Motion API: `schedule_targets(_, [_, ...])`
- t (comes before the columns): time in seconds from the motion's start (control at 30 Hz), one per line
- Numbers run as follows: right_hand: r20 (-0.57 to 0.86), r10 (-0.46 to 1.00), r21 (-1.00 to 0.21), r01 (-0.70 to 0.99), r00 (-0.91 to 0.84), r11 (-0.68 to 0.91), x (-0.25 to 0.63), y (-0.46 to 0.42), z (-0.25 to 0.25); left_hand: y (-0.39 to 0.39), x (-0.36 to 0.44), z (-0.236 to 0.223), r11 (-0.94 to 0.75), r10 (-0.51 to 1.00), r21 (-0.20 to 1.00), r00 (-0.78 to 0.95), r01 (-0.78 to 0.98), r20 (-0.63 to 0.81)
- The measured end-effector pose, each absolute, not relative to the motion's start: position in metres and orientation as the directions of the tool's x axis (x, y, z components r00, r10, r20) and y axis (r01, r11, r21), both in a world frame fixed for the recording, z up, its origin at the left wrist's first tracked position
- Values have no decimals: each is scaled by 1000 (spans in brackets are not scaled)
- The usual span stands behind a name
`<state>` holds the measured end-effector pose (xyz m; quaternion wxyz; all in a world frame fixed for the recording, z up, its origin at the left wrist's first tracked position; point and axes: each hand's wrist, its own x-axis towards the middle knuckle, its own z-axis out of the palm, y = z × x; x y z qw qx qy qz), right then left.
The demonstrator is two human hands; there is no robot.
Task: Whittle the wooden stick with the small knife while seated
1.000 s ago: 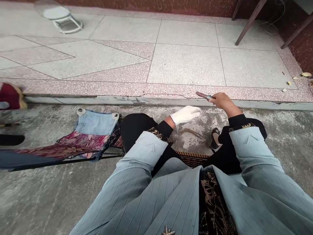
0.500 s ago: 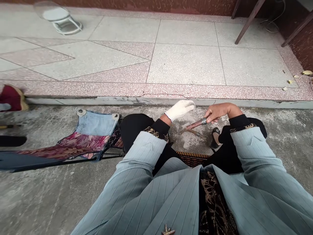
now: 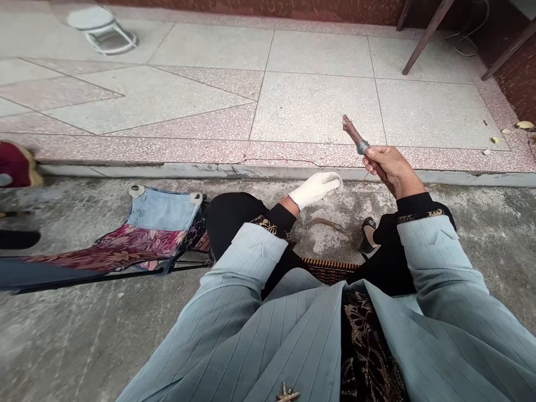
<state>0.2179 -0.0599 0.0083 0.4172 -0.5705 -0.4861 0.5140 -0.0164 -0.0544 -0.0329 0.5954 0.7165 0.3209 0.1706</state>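
Bare right hand (image 3: 388, 166) gripping a stick (image 3: 353, 131) right of centre

Right of the frame's centre, the right hand is closing its grip on the lower part of the stick, just below a grey wire winding (image 3: 362, 147). The stick is slanting toward the upper left, its rough, knobbly tip pointing away from the person and appearing against the speckled floor tiles (image 3: 314, 106). A thin strand (image 3: 366, 176) is showing beneath the fingers.

Near the centre, the left hand (image 3: 317, 188) is wearing a white glove (image 3: 310, 191) and is hanging well apart from the stick, fingers curling inward; whether its grip is holding anything, I cannot tell. Below it in the frame, a second, curved piece (image 3: 329, 223) is lying on the grey concrete (image 3: 104, 335), between the person's legs. A dark shoe (image 3: 369, 231) is standing just to the right of this piece, and a woven edge (image 3: 330, 271) is showing at lower centre, in front of the pale blue jacket (image 3: 251, 346).

At left centre, a folding seat (image 3: 163, 209) of denim and flowered cloth is standing beside the person's dark-trousered left knee. A dark red object (image 3: 17, 164) is sitting at the left edge. In the upper left, a white stool (image 3: 103, 33) is resting on the tiles; in the upper right, dark legs of furniture (image 3: 427, 40) are standing on them. A few yellowish scraps (image 3: 525, 125) are lying near the right edge.
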Motion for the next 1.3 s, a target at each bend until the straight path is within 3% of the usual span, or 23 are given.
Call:
schedule_targets(0.1, [-199, 978, -942, 262, 66, -210, 219, -54, 3, -58, -13, -37, -181, 656, 917, 738, 354, -156])
schedule_targets(0.17, [-222, 969, -860, 446, 111, -249, 221, -50, -3, -62, -11, -38, -269, 639, 875, 755, 402, -150])
schedule_targets(0.27, [-218, 963, -552, 794, 158, -255, 222, -45, -11, -65, -10, -36, -403, 596, 799, 790, 447, -141])
schedule_targets(0.33, [-220, 966, -316, 927, 137, -203, 222, -43, -15, -66, -10, -34, -473, 569, 752, 811, 459, -137])
schedule_targets(0.4, [-262, 960, -159, 976, 102, -147, 220, -42, -18, -66, -10, -33, -521, 552, 716, 823, 466, -134])
schedule_targets(0.5, [-352, 932, -27, 995, 81, -97, 216, -43, -22, -65, -10, -34, -559, 544, 677, 828, 478, -135])
schedule_targets(0.73, [-614, 789, 84, 996, 20, 40, 202, -51, -23, -63, -12, -38, -600, 536, 641, 835, 478, -121])
schedule_targets(0.83, [-702, 711, 52, 992, -49, 119, 197, -56, -22, -60, -15, -35, -558, 612, 645, 784, 522, -106])
schedule_targets(0.9, [-762, 636, -46, 990, -119, 131, 196, -59, -22, -57, -18, -33, -530, 657, 646, 747, 550, -98])
schedule_targets(1.0, [-825, 478, -314, 948, -302, 56, 200, -62, -16, -51, -23, -31, -498, 695, 667, 715, 554, -74])
schedule_targets(1.1, [-756, 336, -602, 798, -562, -21, 209, -65, 0, -46, -27, -31, -434, 721, 736, 690, 520, -63])
schedule_targets(1.13, [-698, 342, -681, 730, -629, -48, 213, -67, 7, -45, -27, -31, -405, 724, 765, 687, 500, -65])
schedule_targets(1.2, [-540, 506, -811, 576, -673, -99, 221, -71, 21, -45, -27, -32, -360, 728, 811, 682, 462, -66])
schedule_targets(1.3, [-322, 824, -908, 399, -466, -128, 228, -75, 33, -49, -25, -33, -232, 730, 884, 673, 406, -118])
